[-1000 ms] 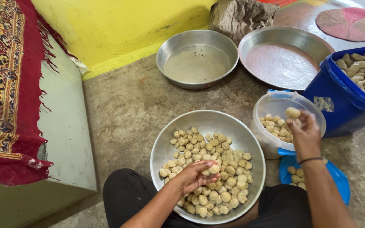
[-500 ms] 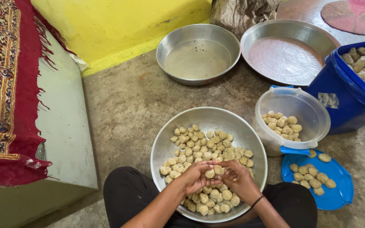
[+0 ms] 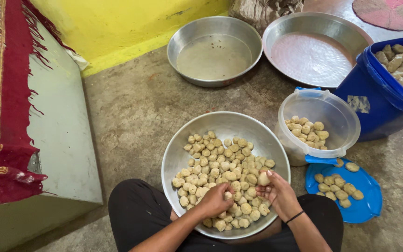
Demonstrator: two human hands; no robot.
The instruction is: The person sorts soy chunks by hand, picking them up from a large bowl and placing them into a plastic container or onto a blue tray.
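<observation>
Left hand (image 3: 215, 200): we curl it over small beige dough balls (image 3: 225, 168) in the round steel basin (image 3: 179, 158).
Right hand (image 3: 278, 193): we pinch one ball (image 3: 263, 179) above the basin.
Risk: a loose pinch could drop it.

- Soft, even daylight; the scene is bright, with no hard shadows.
- Beyond the fingers (image 3: 223, 196), the two empty metal pans (image 3: 214, 50) show dull glare on their bases.
- Faint shadow lies under the hands.
- Focus is sharp throughout; edges bend slightly from the wide lens.
</observation>
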